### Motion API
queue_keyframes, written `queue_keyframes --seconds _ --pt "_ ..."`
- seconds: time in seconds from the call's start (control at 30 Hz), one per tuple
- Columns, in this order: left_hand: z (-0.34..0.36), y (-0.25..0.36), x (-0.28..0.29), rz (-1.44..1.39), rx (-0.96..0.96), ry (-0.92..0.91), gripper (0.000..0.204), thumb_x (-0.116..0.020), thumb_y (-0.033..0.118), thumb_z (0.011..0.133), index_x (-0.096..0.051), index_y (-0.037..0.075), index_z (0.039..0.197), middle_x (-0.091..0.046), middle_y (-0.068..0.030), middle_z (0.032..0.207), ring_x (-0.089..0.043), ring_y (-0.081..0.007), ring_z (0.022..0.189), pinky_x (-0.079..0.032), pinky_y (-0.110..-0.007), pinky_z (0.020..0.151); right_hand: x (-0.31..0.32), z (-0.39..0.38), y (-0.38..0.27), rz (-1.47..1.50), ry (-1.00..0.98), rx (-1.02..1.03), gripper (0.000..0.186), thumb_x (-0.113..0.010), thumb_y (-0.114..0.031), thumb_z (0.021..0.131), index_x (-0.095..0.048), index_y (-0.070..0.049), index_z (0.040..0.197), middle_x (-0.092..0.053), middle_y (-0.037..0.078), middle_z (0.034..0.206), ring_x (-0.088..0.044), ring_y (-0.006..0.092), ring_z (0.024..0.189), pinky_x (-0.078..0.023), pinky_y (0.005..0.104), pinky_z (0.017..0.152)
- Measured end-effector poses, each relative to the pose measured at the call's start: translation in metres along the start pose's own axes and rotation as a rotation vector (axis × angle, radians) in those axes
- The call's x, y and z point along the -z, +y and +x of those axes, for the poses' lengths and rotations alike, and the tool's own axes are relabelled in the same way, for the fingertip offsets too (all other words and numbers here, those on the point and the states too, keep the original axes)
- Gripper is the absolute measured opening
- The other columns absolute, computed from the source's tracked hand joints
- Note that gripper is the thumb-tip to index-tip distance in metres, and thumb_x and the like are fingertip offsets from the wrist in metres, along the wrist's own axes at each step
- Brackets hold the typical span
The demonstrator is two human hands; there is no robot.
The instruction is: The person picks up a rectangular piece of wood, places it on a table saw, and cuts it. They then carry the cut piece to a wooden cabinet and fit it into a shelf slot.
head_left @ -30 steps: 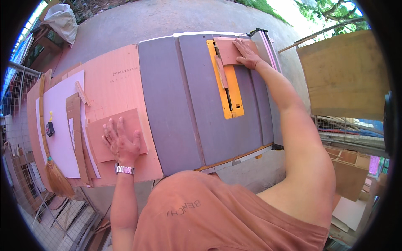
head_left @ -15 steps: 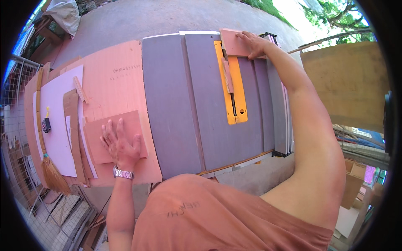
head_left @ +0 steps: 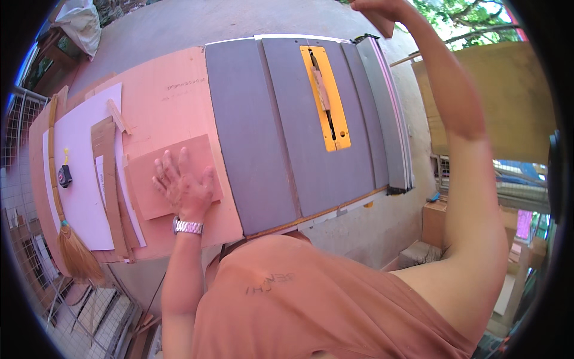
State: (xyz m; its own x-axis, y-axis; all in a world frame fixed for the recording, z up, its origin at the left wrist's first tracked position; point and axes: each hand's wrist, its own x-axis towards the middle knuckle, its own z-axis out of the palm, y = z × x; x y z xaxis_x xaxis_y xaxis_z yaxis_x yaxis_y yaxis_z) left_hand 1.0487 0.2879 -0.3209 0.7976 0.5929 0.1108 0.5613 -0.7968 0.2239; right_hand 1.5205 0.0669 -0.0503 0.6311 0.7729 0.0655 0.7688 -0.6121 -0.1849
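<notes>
The left hand (head_left: 186, 190), fingers spread, lies flat on and partly hides a reddish board (head_left: 146, 190), while the right hand (head_left: 375, 6), its finger closure indeterminable, is cropped above a partly hidden wooden piece (head_left: 381, 25) beyond the grey saw table (head_left: 251, 119).

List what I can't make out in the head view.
Head view:
- Right bare hand: cut off by the top edge; its grip on the reddish-brown wooden board is unclear.
- Left bare hand: hides the middle of the pinkish-brown rectangular board.
- Thin brown wooden strip: covers part of the black slot in the yellow plate.
</notes>
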Motion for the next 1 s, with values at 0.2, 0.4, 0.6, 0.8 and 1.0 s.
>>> queue_keyframes --seconds 0.2,0.4,0.6,0.8,1.0 --pt "-0.011 -0.014 0.040 -0.933 -0.259 -0.016 0.085 -0.056 0.072 0.088 -0.049 0.008 0.144 -0.047 -0.0181 0.146 -0.036 -0.0373 0.142 -0.024 -0.054 0.117 -0.044 -0.195 -0.183 0.474 0.171 -0.169 0.095 -0.082 -0.041 0.068 -0.044 -0.012 0.149 -0.055 0.022 0.138 -0.054 0.0294 0.128 -0.044 0.0393 0.105" --pt "-0.110 -0.044 0.117 -1.753 -0.146 -0.577 0.055 -0.070 0.039 0.093 -0.061 -0.004 0.126 -0.065 -0.0140 0.121 -0.061 -0.0217 0.110 -0.048 -0.035 0.094 -0.176 -0.346 -0.447 0.170 0.326 -0.394 0.104 -0.087 -0.043 0.065 -0.039 -0.012 0.152 -0.051 0.026 0.131 -0.050 0.0457 0.120 -0.040 0.0483 0.107" --pt "-0.155 -0.148 0.158 -1.468 -0.096 -0.471 0.025 -0.069 0.006 0.093 -0.066 -0.004 0.116 -0.069 -0.0067 0.108 -0.063 -0.0138 0.095 -0.051 -0.029 0.081 -0.269 -0.432 -0.505 0.951 0.337 -0.269 0.072 -0.079 -0.033 0.083 -0.050 -0.004 0.142 -0.061 0.019 0.121 -0.060 0.0316 0.110 -0.047 0.0425 0.099" --pt "-0.163 -0.258 0.196 -0.856 -0.011 -0.470 0.034 -0.065 0.003 0.092 -0.060 -0.006 0.125 -0.063 -0.0109 0.121 -0.059 -0.0191 0.107 -0.050 -0.035 0.091 -0.464 -0.465 -0.471 1.393 0.249 -0.871 0.043 -0.058 -0.004 0.086 -0.063 0.000 0.129 -0.071 0.012 0.115 -0.065 0.0215 0.107 -0.049 0.0350 0.098" --pt "-0.189 -0.307 0.201 -0.416 -0.206 -0.705 0.031 -0.071 0.006 0.088 -0.063 -0.006 0.115 -0.065 -0.0074 0.109 -0.058 -0.0173 0.097 -0.048 -0.036 0.087 -0.579 -0.419 -0.416 1.382 0.552 -1.071 0.066 -0.048 0.001 0.080 -0.049 -0.003 0.146 -0.055 0.020 0.144 -0.050 0.0301 0.136 -0.041 0.0341 0.111"
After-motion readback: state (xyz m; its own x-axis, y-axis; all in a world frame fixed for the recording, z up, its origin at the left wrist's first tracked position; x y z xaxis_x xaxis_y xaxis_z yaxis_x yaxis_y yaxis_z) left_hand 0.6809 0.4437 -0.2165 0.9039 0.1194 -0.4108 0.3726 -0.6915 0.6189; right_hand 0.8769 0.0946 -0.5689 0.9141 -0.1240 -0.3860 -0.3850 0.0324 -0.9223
